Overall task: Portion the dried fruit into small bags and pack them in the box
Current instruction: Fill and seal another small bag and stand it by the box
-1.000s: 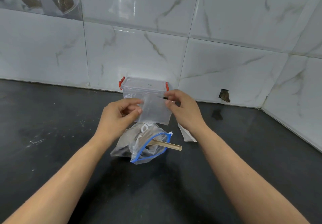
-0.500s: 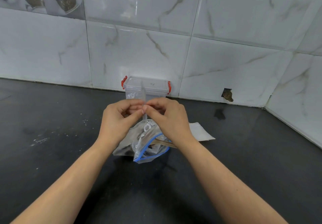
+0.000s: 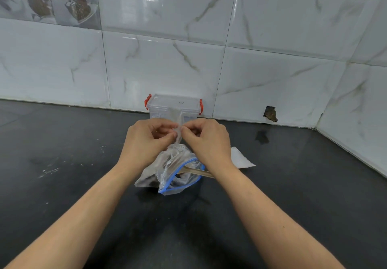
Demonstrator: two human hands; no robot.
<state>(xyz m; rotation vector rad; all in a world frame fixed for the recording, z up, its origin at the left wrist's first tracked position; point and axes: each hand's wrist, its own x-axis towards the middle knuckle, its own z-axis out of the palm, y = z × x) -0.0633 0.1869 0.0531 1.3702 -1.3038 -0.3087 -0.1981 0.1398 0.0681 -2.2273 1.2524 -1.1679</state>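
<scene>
My left hand (image 3: 146, 143) and my right hand (image 3: 207, 141) meet in mid-air and both pinch a small clear bag (image 3: 177, 120) edge-on between thumbs and forefingers. Below them on the black counter lies a large zip bag (image 3: 178, 176) with a blue seal, holding dark dried fruit. A wooden spoon handle (image 3: 199, 172) sticks out of its mouth. Behind my hands stands a clear plastic box (image 3: 173, 106) with red clips, its lid on, against the wall.
A stack of flat small bags (image 3: 240, 158) lies on the counter right of the zip bag. The black counter (image 3: 62, 164) runs left and right; tiled walls close it off at the back and far right. A hole (image 3: 270, 113) marks the wall tile.
The small bag was held flat and spread between my hands. My right hand has come left to meet the left one, and the bag now stands edge-on, pinched at one spot.
</scene>
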